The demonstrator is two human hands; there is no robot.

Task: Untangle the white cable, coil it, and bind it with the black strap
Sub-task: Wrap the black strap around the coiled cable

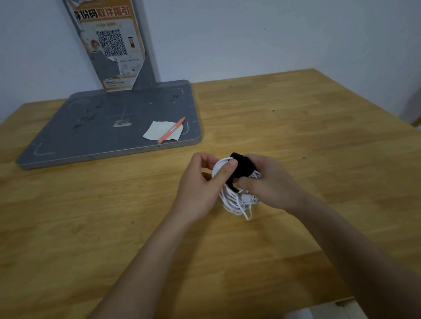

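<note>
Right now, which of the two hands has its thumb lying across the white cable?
The left hand: its thumb lies across the top of the coiled white cable. The right hand grips the black strap instead.

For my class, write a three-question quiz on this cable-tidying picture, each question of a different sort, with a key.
1. True or false: the white cable is already coiled.
2. Which hand's thumb presses on the coil beside the black strap: A) left hand B) right hand?
3. Fill in: the orange pen lies on a white ____ on the grey board.

Key: 1 true; 2 A; 3 paper.
</note>
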